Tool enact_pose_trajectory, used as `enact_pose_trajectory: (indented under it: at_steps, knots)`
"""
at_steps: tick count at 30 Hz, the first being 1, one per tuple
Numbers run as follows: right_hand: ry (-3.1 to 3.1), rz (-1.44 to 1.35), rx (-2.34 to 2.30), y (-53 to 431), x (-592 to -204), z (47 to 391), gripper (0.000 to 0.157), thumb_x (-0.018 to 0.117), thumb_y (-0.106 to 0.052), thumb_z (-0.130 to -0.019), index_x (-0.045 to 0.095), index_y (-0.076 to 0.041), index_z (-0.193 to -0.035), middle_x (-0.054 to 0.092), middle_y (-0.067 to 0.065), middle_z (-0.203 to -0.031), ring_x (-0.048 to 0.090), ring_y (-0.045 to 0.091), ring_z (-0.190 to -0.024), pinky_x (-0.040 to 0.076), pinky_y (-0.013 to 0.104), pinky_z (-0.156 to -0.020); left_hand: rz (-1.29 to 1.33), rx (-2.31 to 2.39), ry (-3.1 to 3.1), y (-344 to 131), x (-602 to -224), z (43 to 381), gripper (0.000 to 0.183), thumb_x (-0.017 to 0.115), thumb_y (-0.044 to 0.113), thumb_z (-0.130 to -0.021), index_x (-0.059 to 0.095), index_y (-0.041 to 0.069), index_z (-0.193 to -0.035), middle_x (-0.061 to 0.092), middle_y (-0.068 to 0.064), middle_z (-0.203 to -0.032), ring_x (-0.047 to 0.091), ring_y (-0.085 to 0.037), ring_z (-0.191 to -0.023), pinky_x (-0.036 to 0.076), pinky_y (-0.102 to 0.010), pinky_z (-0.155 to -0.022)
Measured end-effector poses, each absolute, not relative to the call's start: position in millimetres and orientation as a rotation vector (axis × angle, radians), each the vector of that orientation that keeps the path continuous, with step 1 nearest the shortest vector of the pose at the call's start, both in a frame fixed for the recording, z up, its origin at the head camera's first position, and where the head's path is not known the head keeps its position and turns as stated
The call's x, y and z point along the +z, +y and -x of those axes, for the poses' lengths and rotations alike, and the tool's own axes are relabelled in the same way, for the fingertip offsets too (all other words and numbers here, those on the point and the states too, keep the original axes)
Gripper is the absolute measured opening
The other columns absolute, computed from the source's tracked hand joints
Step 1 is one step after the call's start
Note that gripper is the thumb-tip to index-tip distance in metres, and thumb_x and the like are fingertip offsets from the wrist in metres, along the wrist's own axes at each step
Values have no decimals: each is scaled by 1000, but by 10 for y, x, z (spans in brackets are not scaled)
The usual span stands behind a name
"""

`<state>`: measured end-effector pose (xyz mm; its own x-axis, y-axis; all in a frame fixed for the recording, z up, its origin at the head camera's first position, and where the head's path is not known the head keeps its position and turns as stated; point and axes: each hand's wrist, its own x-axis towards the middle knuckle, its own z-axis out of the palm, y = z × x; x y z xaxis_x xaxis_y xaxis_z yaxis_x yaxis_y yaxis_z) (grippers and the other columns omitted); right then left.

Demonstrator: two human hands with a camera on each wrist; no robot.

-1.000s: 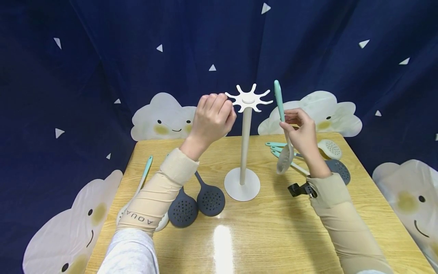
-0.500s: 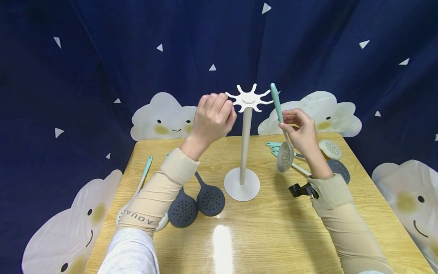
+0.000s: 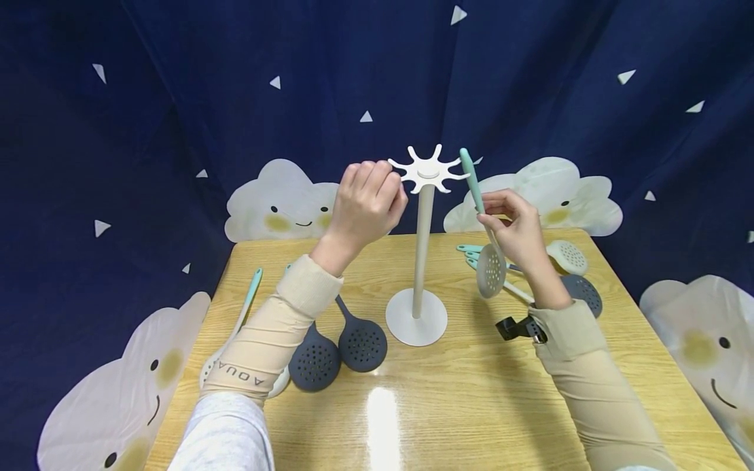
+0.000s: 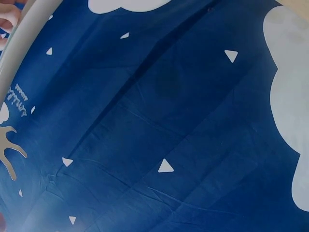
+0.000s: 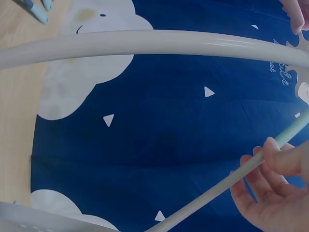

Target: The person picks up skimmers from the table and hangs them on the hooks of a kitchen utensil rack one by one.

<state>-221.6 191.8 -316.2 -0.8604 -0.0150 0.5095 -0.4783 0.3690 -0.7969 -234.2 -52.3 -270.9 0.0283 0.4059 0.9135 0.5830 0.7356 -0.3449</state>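
My right hand [image 3: 517, 226] pinches the shaft of a slotted skimmer with a mint handle [image 3: 472, 180] and a pale grey perforated head [image 3: 491, 271]. The skimmer hangs nearly upright, its handle top at the right-hand hooks of a white utensil stand [image 3: 428, 171]; whether they touch I cannot tell. In the right wrist view, thumb and fingers lie around the grey shaft [image 5: 207, 195]. My left hand [image 3: 370, 199] is curled at the stand's left hook and appears to grip it; its fingertips are hidden in the head view. The stand's hooks [image 4: 8, 151] edge into the left wrist view.
Two dark slotted turners [image 3: 363, 345] lie left of the stand's round base [image 3: 417, 317]. A mint-handled utensil [image 3: 250, 294] lies at far left, partly behind my left arm. Several more utensils, including a dark perforated one [image 3: 583, 294], lie at right on the wooden table [image 3: 459, 405].
The skimmer's handle has tilted left, its top moving to the stand's right-hand hooks, and its perforated head has turned to face more toward the camera. My left hand has stayed in place.
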Motion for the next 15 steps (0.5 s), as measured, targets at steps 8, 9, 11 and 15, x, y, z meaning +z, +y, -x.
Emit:
enact_pose_trajectory:
  at_steps: [8,9,11,15]
  knots:
    - [-2229,-442,1508,1914,-3202,2239,26,62,9,-79,58,9,-105,59,-4,-88,58,2,-78,48,12,-69,822,-170,-1593,-519,-2712,2344,9,55,5,-76,48,2,-72,52,-11,-77,47,-27,-67,39,-35,-63]
    - [-2229,-446,1516,1914,-3204,2242,26,62,9,-79,58,9,-105,59,-3,-88,58,2,-78,48,12,-69,823,-171,-1595,-518,-2711,2343,9,55,5,-76,48,2,-72,52,-11,-77,47,-27,-67,39,-35,-63]
    - [-2233,-458,1525,1912,-3206,2243,26,61,10,-80,58,9,-106,60,-4,-88,58,2,-78,48,12,-69,822,-172,-1599,-516,-2711,2342,9,54,5,-76,48,2,-72,52,-11,-77,47,-27,-67,39,-35,-63]
    - [-2237,-486,1535,1905,-3198,2236,25,60,10,-80,58,10,-105,59,-9,-85,58,2,-78,49,13,-69,819,-176,-1604,-515,-2710,2338,8,54,4,-76,48,2,-72,53,-11,-78,47,-27,-67,39,-35,-63]
